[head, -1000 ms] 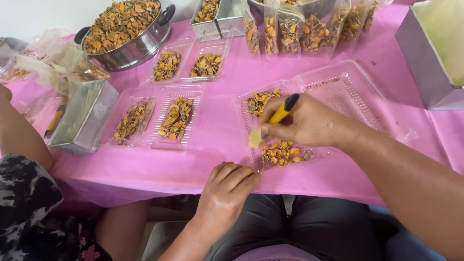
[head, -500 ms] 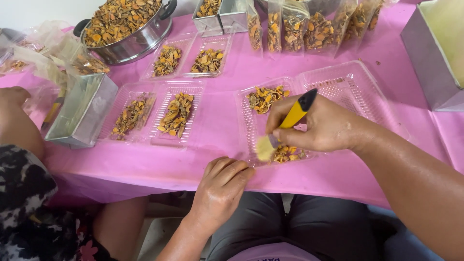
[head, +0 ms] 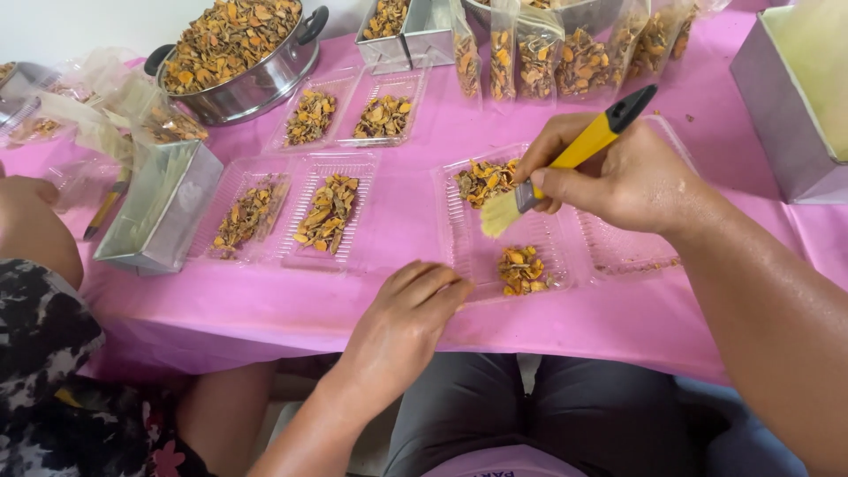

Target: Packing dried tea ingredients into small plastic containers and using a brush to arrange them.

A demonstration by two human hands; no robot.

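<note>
Right hand (head: 618,172) gripping brush (head: 565,159) over tray (head: 477,256), left hand (head: 411,309) beside it

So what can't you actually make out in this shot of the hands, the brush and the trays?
- Right hand: its fingers cover the middle of the yellow brush, head view.
- Left hand: fingertips at the clear tray edge; whether they press it cannot be told.
- Metal box: cut off by the right edge.
- Big pot: top cut off by the upper edge.
- Neighbour's arm: cut off by the left edge; that person's hand is out of view.
</note>
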